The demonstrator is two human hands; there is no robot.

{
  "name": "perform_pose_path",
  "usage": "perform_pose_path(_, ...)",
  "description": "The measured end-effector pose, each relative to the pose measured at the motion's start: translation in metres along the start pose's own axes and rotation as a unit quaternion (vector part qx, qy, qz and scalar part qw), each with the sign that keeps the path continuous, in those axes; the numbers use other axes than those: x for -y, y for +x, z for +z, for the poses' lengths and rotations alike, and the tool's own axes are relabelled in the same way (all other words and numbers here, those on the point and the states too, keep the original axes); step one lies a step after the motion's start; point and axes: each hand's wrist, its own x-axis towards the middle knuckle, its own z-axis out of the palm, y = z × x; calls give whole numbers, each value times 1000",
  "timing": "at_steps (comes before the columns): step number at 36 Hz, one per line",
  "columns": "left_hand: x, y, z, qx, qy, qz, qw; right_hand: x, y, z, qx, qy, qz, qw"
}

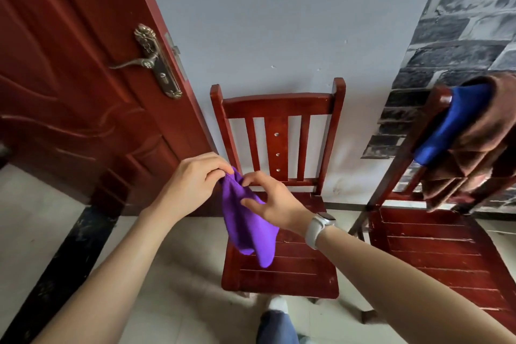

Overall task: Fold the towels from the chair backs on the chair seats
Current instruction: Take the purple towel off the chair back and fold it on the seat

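Two red wooden chairs side by side against a pale wall: middle chair (279,232) with bare slatted seat, right chair (435,254) just beside it, a narrow strip of floor between their seats. Open room above the middle seat, mostly to the right of the hanging cloth. Red door (69,78) standing close to the middle chair's left edge, brass handle (148,60) facing out.

Purple towel (247,220) held up over the front left part of the middle seat, lower end dangling free, not lying flat. Left hand (192,184) pinching the towel's top corner, fingers curled on the cloth. Right hand (272,202) gripping the same top edge just beside it, thumb and forefinger closed on the fabric, remaining fingers spread against the cloth lower down; white watch (318,227) on that wrist.

Blue towel (452,126) and brown towel (474,148) draped over the right chair's back, brown partly overlapping blue. Pale tiled floor (36,226) below, dark brick-patterned wall (460,36) at right.
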Motion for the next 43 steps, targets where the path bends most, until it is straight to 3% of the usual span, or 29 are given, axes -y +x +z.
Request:
perform_pose_path(4, -4, 0, 6, -12, -10, -9, 1000, 5, -4, 2, -11, 7, -17, 1000)
perform_pose_path(18, -10, -6, 24, -39, -37, -26, 998, -40, -55, -43, 71, -231, 8, 970)
perform_pose_path(27, -1, -14, 41, -24, -26, -52, 998, -64, -80, -80, 139, -347, 38, 927)
perform_pose_path(43, 14, -15, 51, -46, -13, -88, 995, -86, -110, -133, 169, -512, 94, 837)
